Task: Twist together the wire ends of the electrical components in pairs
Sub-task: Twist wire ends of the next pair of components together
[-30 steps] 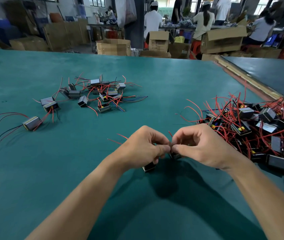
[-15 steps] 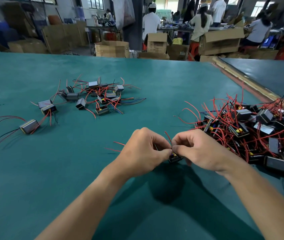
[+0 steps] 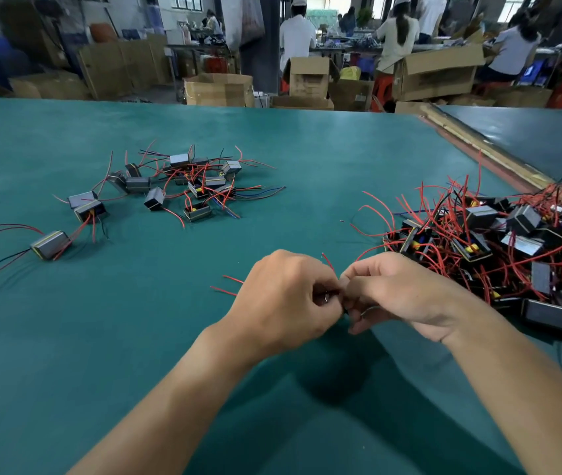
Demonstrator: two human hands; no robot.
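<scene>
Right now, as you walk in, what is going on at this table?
A person pinches red wire ends between the left hand and right hand, held close together above the green table. A tangled heap of wired components lies at the right; a looser scatter lies further left.

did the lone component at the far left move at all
No. The lone component lies just as far from the scattered group as before.
</scene>
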